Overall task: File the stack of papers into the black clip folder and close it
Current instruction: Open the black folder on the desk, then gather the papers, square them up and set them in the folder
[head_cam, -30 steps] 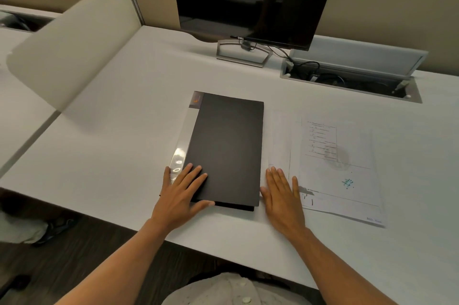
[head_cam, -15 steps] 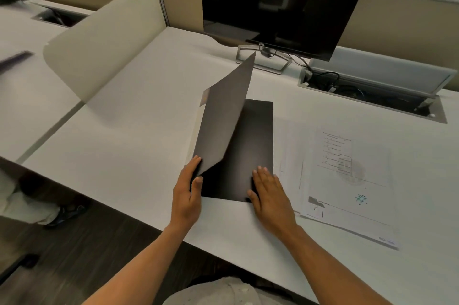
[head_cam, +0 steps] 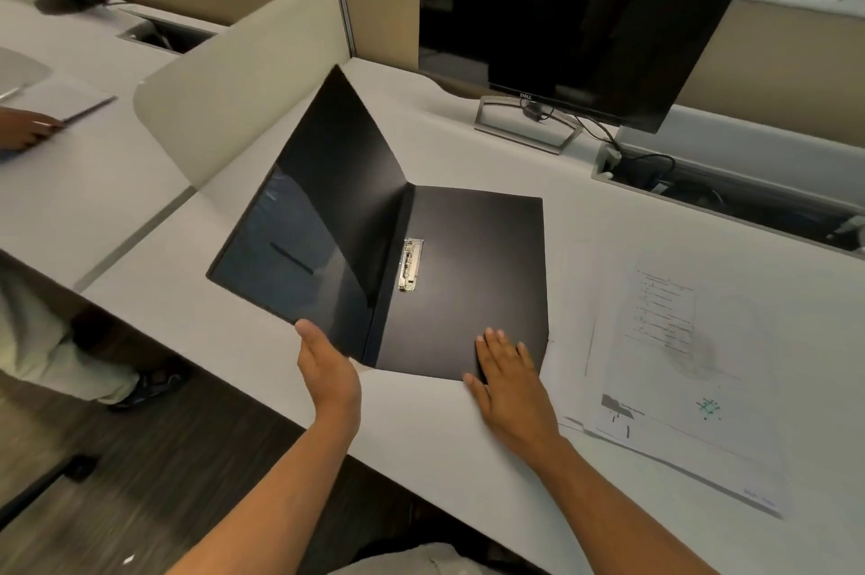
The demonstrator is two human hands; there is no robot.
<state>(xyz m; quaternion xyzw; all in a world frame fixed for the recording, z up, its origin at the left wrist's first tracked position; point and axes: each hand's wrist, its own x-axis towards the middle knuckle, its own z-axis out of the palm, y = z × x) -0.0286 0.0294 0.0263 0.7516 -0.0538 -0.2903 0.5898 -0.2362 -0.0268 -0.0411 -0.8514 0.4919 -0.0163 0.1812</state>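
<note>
The white desk under my arms is smooth and matte, with a rounded near edge. On it the black clip folder now lies wide open; half a second ago its front cover stood steeply up near the spine, and a second ago it was shut flat. The cover has swung far over to the left and hangs tilted above the desk, its glossy inner face catching a bluish sheen. The back panel lies flat, matte black, a plain rectangle. Just right of the spine fold sits the metal clip, a narrow silver bar running along the spine.

The stack of papers rests just right of the folder, thin white printed sheets slightly fanned, untouched where it was before.

My left hand holds the cover's near edge, thumb on top of it and fingers beneath, out of sight. My right hand has stayed on the near right corner of the back panel, flat and open, fingers spread, pressing it down and gripping nothing.
</note>
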